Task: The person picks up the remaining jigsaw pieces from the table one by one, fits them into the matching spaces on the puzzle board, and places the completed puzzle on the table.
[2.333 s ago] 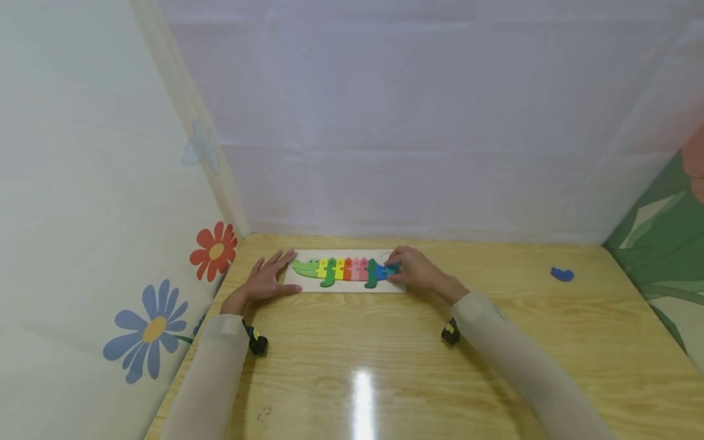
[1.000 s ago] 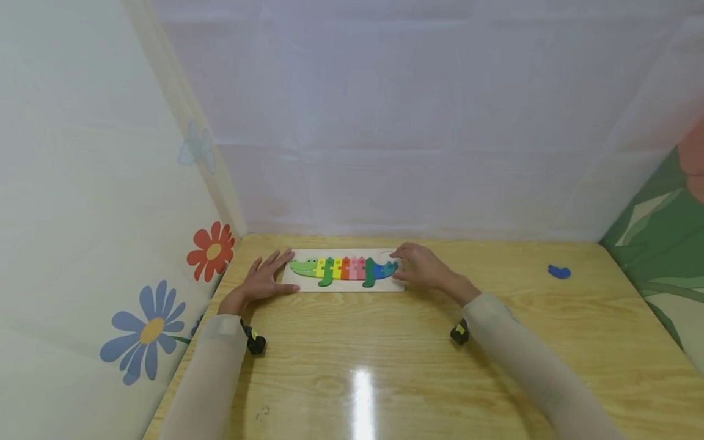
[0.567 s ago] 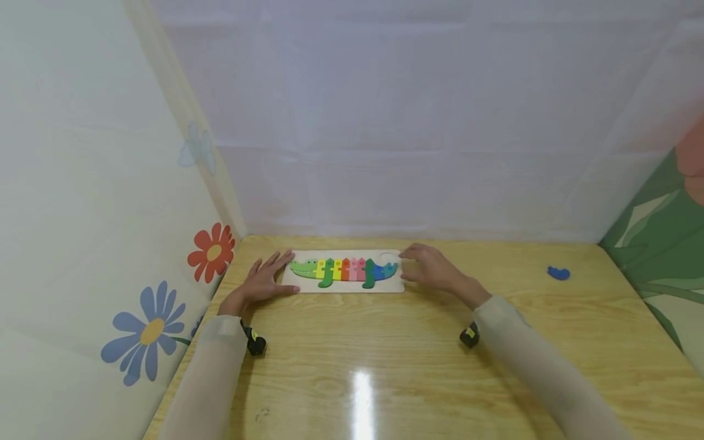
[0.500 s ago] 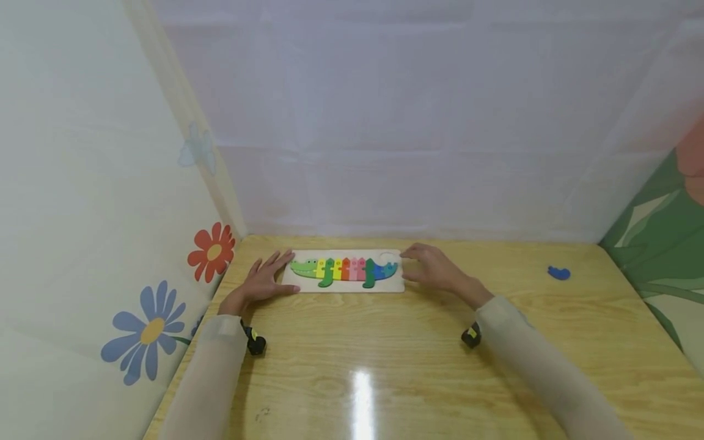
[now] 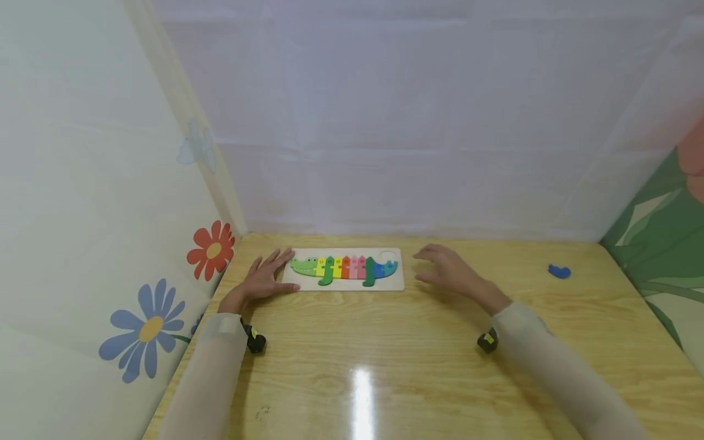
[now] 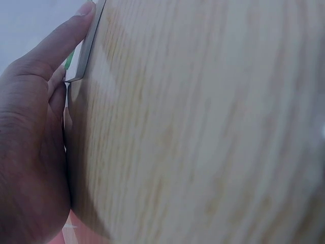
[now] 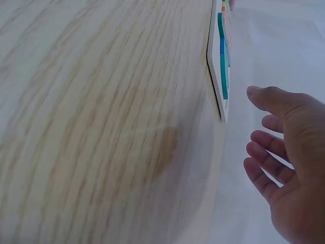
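A wooden crocodile puzzle board lies near the back of the table. On it sits a row of coloured pieces, from a green crocodile head through yellow, red and pink to a light blue tail piece. My left hand rests at the board's left end, fingers spread near the far corner and its thumb along the front edge. Just off the right end, my right hand hovers with loosely bent fingers and nothing in them. Farther right lies a loose blue puzzle piece.
The wood-grain table runs back to a pale wall. A side wall with printed flowers stands close by my left arm. Another wall with a green leaf print borders the right side.
My right hand has released the light blue tail piece, which now sits in the board, and moved right, off the board's end. The left hand has stayed in place.
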### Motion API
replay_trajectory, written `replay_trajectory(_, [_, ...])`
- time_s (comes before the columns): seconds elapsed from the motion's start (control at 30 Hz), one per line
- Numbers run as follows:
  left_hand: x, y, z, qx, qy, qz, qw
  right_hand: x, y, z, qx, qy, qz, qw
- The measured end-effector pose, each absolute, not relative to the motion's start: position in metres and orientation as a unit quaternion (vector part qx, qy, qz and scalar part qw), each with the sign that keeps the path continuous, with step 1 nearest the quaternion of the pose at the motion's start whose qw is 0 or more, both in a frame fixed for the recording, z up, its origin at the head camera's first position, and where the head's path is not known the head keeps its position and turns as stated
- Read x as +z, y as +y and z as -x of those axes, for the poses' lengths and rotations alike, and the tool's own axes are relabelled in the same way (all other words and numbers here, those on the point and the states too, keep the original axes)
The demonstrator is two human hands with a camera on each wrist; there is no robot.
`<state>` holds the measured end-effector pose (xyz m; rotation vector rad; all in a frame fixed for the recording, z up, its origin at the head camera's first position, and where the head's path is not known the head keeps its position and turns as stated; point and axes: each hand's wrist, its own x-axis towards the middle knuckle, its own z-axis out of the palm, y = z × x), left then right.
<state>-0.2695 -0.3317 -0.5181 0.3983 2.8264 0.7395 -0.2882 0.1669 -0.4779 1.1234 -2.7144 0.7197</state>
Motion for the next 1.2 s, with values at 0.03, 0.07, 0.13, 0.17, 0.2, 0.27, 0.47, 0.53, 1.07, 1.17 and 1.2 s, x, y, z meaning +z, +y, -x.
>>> replay_trajectory(0.03, [-0.518,-0.332,0.270,0.251,0.954,-0.135,0.097,-0.478,0.169,0.287,0.238,-0.896,-0.370,0.061])
replay_trajectory(0.07, [-0.518,-0.332,0.270,0.252,0.953,-0.135,0.097,-0.477,0.171,0.287,0.238,-0.896,-0.369,0.061])
replay_trajectory(0.13, [-0.518,-0.332,0.270,0.254,0.953,-0.136,0.097,-0.477,0.174,0.285,0.238,-0.898,-0.366,0.061])
replay_trajectory(0.17, [-0.518,-0.332,0.269,0.254,0.953,-0.136,0.098,-0.477,0.175,0.284,0.237,-0.899,-0.363,0.059])
replay_trajectory(0.2, [-0.518,-0.332,0.269,0.254,0.953,-0.135,0.098,-0.477,0.177,0.283,0.237,-0.901,-0.360,0.057])
replay_trajectory(0.27, [-0.518,-0.332,0.269,0.255,0.952,-0.135,0.099,-0.477,0.180,0.283,0.233,-0.905,-0.352,0.051])
replay_trajectory(0.47, [-0.518,-0.332,0.268,0.250,0.954,-0.137,0.092,-0.474,0.190,0.279,0.231,-0.913,-0.334,0.043])
replay_trajectory(0.53, [-0.517,-0.332,0.268,0.252,0.954,-0.136,0.091,-0.473,0.194,0.278,0.234,-0.912,-0.333,0.046])
replay_trajectory(1.07, [-0.520,-0.332,0.268,0.245,0.956,-0.132,0.095,-0.480,0.223,0.271,0.240,-0.913,-0.325,0.062])
replay_trajectory(1.17, [-0.520,-0.332,0.268,0.248,0.955,-0.135,0.093,-0.480,0.228,0.270,0.237,-0.915,-0.321,0.060])
replay_trajectory(1.2, [-0.519,-0.331,0.268,0.251,0.954,-0.136,0.091,-0.480,0.230,0.269,0.237,-0.916,-0.320,0.059])
